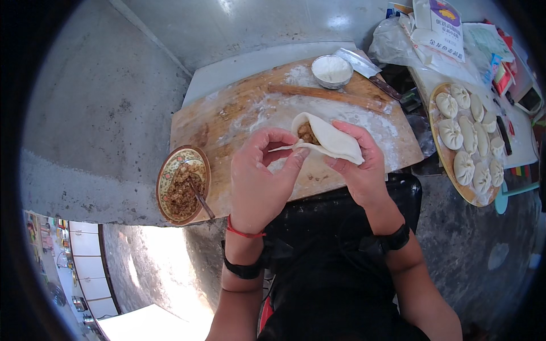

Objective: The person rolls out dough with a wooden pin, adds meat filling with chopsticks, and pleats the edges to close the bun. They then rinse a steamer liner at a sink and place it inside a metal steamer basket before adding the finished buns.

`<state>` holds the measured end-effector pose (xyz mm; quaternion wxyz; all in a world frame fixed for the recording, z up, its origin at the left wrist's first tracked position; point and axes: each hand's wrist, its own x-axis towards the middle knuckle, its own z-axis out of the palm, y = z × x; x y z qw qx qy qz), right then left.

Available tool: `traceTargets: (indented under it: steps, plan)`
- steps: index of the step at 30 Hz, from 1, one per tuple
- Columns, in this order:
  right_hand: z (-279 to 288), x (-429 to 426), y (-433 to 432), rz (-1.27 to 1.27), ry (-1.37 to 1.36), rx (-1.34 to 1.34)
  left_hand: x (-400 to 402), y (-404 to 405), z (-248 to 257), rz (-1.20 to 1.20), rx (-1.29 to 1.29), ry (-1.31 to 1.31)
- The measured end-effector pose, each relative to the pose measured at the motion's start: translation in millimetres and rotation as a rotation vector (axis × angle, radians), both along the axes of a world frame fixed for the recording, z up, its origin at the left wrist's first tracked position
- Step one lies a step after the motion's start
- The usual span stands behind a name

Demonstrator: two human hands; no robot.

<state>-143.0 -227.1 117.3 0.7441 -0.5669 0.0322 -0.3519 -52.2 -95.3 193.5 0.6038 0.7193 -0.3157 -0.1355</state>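
Observation:
A round dough wrapper [335, 138] is folded over brown filling [307, 133] above the board, its left side still gaping so the filling shows. My left hand [268, 166] pinches the wrapper's near left edge between thumb and fingertips. On the other side, my right hand [362, 164] grips the folded right end, thumb below and fingers above. Beneath both hands lies a floured wooden board [204, 123]. To the left of my left hand, a patterned bowl [160, 187] holds chopped filling [183, 198], with a metal utensil [200, 196] leaning in it.
Across the board's far part lie a wooden rolling pin [324, 94], a bowl of flour [332, 70] and a cleaver [362, 66]. At right, a round tray [443, 164] carries several pleated buns and folded dumplings [451, 134]. Behind it sit plastic bags and a flour bag [441, 34].

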Motion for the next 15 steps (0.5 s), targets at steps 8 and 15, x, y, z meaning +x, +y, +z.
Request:
traceTargets:
  steps: [8, 15]
  plan:
    - [2, 0, 1, 0.014, 0.019, 0.018, -3, -2, -8, 0.092, -0.088, -0.162]
    - [-2, 1, -2, 0.098, 0.028, 0.220, -4, -7, -14, 0.134, -0.170, -0.062]
